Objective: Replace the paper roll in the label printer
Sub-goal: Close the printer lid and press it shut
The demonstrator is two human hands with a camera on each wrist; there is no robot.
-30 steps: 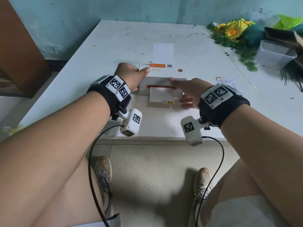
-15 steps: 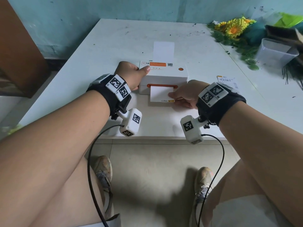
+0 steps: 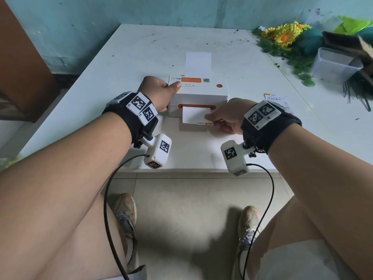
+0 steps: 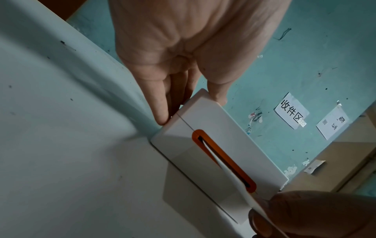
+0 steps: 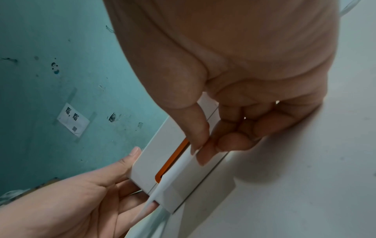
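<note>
Left wrist: wall sign (image 4: 291,110) reads 收件区.

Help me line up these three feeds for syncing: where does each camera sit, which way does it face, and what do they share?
Head: worn on the head, facing forward and down at the label printer on the white table; shows both forearms, knees, shoes.
Left wrist: looks along the left hand, which holds the printer's corner.
Right wrist: looks along the right hand, which pinches the paper strip.
Shared: both wrist views show the orange slot, the strip and the opposite hand.
</note>
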